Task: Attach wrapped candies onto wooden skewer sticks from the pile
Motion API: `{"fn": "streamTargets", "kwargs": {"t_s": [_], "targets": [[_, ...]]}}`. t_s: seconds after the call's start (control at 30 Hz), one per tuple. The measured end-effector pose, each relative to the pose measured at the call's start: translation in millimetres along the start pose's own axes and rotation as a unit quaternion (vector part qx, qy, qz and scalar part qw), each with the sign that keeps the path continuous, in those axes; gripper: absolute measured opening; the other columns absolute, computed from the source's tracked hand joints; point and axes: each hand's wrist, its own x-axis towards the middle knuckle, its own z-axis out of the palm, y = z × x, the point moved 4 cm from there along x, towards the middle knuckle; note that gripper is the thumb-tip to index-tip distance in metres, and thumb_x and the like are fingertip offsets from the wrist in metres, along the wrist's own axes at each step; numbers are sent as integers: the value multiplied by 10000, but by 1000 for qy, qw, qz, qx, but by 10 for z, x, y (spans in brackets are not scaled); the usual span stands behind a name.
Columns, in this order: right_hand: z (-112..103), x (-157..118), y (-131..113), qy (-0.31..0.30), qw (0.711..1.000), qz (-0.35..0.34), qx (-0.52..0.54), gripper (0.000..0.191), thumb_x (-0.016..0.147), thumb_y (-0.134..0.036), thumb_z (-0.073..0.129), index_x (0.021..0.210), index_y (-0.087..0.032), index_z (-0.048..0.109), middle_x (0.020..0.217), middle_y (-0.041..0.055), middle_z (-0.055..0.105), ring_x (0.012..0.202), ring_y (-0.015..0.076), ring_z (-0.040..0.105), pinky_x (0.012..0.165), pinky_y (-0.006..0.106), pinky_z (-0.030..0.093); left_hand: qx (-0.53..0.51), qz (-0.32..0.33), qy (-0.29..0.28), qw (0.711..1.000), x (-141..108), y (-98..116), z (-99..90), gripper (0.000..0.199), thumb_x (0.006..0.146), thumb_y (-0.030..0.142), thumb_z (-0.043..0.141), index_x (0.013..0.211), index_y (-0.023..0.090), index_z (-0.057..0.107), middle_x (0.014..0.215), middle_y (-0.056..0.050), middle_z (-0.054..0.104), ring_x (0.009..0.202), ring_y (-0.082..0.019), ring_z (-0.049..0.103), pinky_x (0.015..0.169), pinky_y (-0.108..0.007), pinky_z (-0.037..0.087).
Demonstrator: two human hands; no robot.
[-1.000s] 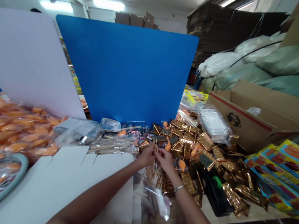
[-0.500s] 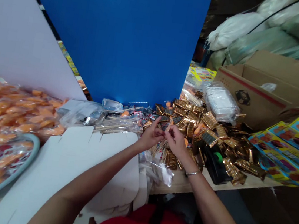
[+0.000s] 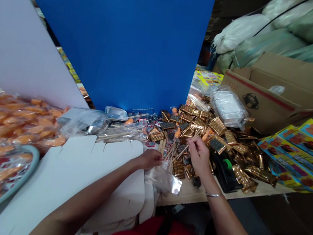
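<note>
My right hand (image 3: 199, 154) is closed in a pinch around thin wooden sticks (image 3: 196, 133), whose ends poke out above the fingertips. To its left, lower down, my left hand (image 3: 150, 159) is curled shut; whatever its fingers hold is hidden. Loose wooden sticks (image 3: 170, 151) lie between the two hands. A clear plastic bag (image 3: 165, 179) lies just below my left hand at the table's front edge. Gold foil packets (image 3: 180, 168) are heaped around and beyond my right hand. Beside that wrist sits a black tape dispenser (image 3: 224, 171) with a green core.
White cardboard sheets (image 3: 102, 168) lie under my left forearm. Bagged orange pieces (image 3: 12, 115) and a grey basin (image 3: 35, 158) are at left. A blue panel (image 3: 112, 40) stands behind. Printed yellow-blue boxes (image 3: 300, 155) and an open carton (image 3: 268, 99) are at right.
My hands were together over the sticks and have parted. The left moved down and left and curled closed; the right moved right with sticks in its fingers. The view shifted slightly.
</note>
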Motion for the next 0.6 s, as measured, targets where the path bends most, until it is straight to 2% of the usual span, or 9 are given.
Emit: {"fn": "streamTargets", "kwargs": {"t_s": [0.2, 0.3, 0.37, 0.4, 0.47, 0.5, 0.53, 0.6], "targets": [[-304, -60, 96, 64, 995, 67, 23, 225, 901, -388, 498, 889, -189, 602, 723, 3, 596, 698, 154, 562, 672, 269, 433, 6, 35, -1, 999, -45, 54, -23, 109, 710, 213, 596, 616, 173, 631, 647, -20, 591, 659, -168, 492, 643, -274, 370], [-322, -131, 147, 66, 988, 121, 68, 252, 922, -407, 437, 922, -198, 578, 614, -29, 548, 557, 128, 518, 571, 244, 415, -32, 40, -7, 999, -86, 53, -60, 132, 730, 303, 603, 668, 188, 619, 652, -14, 568, 646, -164, 481, 611, -265, 382], [-199, -258, 117, 26, 988, 145, 49, 291, 917, -424, 421, 863, -194, 591, 583, -37, 524, 487, 109, 454, 496, 223, 365, -60, 48, -18, 997, -102, 56, -78, 158, 709, 343, 636, 681, 191, 603, 640, -1, 546, 623, -152, 468, 587, -253, 382], [-79, -337, 85, -24, 990, 139, 17, 320, 908, -433, 427, 814, -187, 608, 600, -25, 541, 506, 108, 462, 495, 219, 356, -67, 54, -30, 996, -100, 54, -81, 171, 698, 352, 652, 687, 191, 594, 644, 4, 544, 620, -147, 469, 586, -249, 385], [175, -484, 56, -68, 988, 138, -12, 254, 778, -442, 637, 781, -188, 656, 595, -33, 567, 523, 108, 486, 490, 210, 350, -71, 64, -33, 995, -69, 32, -102, 188, 705, 365, 658, 695, 195, 578, 647, 8, 550, 622, -144, 484, 587, -242, 391], [333, -538, 50, -128, 984, 124, -32, 251, 743, -431, 682, 815, -190, 670, 603, -40, 575, 528, 106, 490, 488, 205, 340, -67, 61, -34, 995, -45, 11, -111, 183, 708, 362, 665, 711, 200, 578, 669, 5, 567, 639, -149, 502, 601, -244, 401], [450, -568, 56, -156, 980, 112, -52, 218, 750, -398, 684, 792, -184, 674, 605, -43, 579, 537, 103, 497, 489, 202, 328, -60, 56, -37, 996, -24, -8, -117, 186, 698, 361, 677, 716, 203, 580, 680, 2, 578, 652, -154, 517, 610, -247, 408], [545, -572, 91, -145, 980, 122, -66, 119, 768, -291, 669, 738, -175, 670, 618, -45, 595, 589, 106, 526, 534, 198, 344, -51, 32, -62, 996, -4, -29, -112, 229, 667, 363, 707, 812, 218, 605, 724, -6, 608, 685, -174, 548, 625, -261, 427]]}}
